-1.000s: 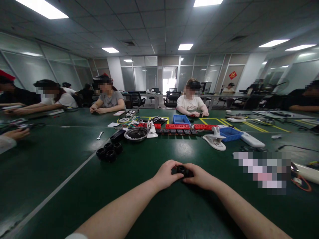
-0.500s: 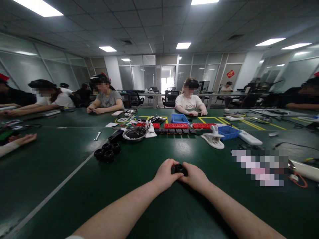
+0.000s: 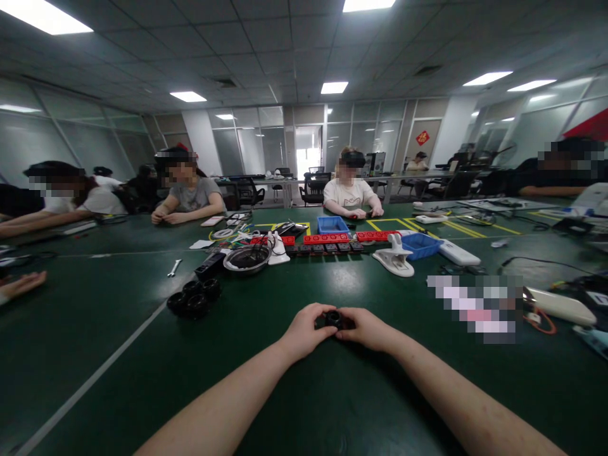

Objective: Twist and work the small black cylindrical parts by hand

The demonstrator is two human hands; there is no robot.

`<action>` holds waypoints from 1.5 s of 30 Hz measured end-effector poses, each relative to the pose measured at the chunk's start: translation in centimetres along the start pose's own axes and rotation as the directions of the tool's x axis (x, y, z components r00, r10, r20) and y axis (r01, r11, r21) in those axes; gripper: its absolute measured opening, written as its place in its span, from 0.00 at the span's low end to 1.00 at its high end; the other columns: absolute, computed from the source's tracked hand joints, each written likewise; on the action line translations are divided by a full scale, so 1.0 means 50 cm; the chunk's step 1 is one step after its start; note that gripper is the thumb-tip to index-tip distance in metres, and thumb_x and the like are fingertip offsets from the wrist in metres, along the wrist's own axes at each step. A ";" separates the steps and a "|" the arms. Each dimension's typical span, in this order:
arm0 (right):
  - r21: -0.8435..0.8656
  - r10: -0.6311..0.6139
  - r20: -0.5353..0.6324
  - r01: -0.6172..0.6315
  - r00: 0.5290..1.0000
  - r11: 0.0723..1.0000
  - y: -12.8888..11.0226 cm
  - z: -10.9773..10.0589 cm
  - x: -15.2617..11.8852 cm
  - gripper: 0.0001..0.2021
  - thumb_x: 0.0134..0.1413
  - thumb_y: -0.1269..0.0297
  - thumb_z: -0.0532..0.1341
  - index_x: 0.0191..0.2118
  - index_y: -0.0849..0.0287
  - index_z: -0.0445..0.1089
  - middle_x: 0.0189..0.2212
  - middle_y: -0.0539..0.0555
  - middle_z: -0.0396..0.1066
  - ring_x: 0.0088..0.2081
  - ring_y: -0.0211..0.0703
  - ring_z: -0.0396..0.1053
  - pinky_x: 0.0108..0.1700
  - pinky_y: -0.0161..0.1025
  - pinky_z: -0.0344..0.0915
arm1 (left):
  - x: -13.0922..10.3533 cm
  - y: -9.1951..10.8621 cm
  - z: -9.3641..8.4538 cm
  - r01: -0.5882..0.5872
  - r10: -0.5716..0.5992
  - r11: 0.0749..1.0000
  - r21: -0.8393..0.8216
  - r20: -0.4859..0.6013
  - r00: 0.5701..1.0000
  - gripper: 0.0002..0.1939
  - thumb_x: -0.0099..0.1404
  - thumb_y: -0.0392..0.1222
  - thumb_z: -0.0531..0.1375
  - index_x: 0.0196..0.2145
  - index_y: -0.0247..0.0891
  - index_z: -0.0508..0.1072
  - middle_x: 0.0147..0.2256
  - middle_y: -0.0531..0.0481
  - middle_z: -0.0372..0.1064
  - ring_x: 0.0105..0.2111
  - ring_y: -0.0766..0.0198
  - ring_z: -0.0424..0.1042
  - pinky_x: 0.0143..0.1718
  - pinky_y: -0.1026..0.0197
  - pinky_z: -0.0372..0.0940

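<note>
Near the middle of the green table, a small black ring-like part [image 3: 334, 318] with an opening in its top sits between my two hands. My left hand [image 3: 306, 330] curls round its left side, thumb in front and fingers behind. From the other side, my right hand [image 3: 368, 328] closes on it with thumb and fingers. The fingers hide much of the part, so its exact kind cannot be made out. Off to the left stands a cluster of several black round cup-like parts [image 3: 194, 299], similar in colour.
A wrench [image 3: 174, 268] lies on the left, and a round metal dish [image 3: 247, 259] stands behind the cluster. Farther back are red strips [image 3: 325, 239], blue trays [image 3: 418, 246] and a white clamp stand [image 3: 394, 256]. Cables and a white case [image 3: 458, 253] lie right. Several people sit around.
The view has turned slightly to the right, so things appear shifted left. Both hands stay on the black part; its top opening shows a little more clearly now.
</note>
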State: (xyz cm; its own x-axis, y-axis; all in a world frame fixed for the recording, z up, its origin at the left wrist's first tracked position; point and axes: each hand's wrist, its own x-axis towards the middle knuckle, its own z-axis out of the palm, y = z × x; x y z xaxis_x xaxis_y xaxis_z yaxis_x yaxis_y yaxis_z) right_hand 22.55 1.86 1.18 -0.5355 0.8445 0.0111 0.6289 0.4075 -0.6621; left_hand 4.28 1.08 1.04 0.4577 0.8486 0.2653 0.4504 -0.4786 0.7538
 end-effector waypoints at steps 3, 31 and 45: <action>0.009 0.016 -0.023 -0.016 1.000 1.000 -0.002 0.001 -0.001 0.12 0.42 0.64 0.61 0.37 0.61 0.66 0.28 0.51 0.67 0.29 0.41 0.64 0.29 0.34 0.57 | -0.001 -0.001 0.004 0.009 -0.009 1.000 0.019 -0.016 1.000 0.19 0.52 0.38 0.61 0.43 0.41 0.67 0.39 0.49 0.65 0.38 0.61 0.65 0.35 0.62 0.61; 0.177 0.001 -0.045 0.007 0.999 0.984 -0.010 -0.013 -0.005 0.21 0.49 0.56 0.56 0.48 0.61 0.61 0.38 0.56 0.66 0.36 0.43 0.64 0.37 0.38 0.60 | 0.002 -0.004 0.008 -0.027 0.036 0.994 0.104 -0.090 0.995 0.19 0.52 0.45 0.62 0.42 0.39 0.66 0.38 0.49 0.65 0.38 0.60 0.64 0.39 0.60 0.60; -0.144 0.138 -0.201 -0.168 0.970 0.975 -0.013 0.027 0.010 0.13 0.39 0.60 0.63 0.30 0.60 0.62 0.25 0.50 0.65 0.27 0.40 0.62 0.25 0.33 0.53 | 0.001 -0.002 0.010 0.027 -0.024 0.999 0.035 -0.095 0.995 0.16 0.52 0.38 0.61 0.41 0.39 0.69 0.36 0.49 0.66 0.37 0.61 0.65 0.37 0.61 0.61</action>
State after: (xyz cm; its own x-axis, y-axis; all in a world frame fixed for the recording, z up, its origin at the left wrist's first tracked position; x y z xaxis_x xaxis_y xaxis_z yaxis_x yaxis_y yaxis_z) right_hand 21.13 1.54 0.62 -0.3196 0.9449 0.0704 0.7844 0.3055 -0.5398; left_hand 4.65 1.07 0.65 0.3719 0.8774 0.3032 0.4896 -0.4628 0.7390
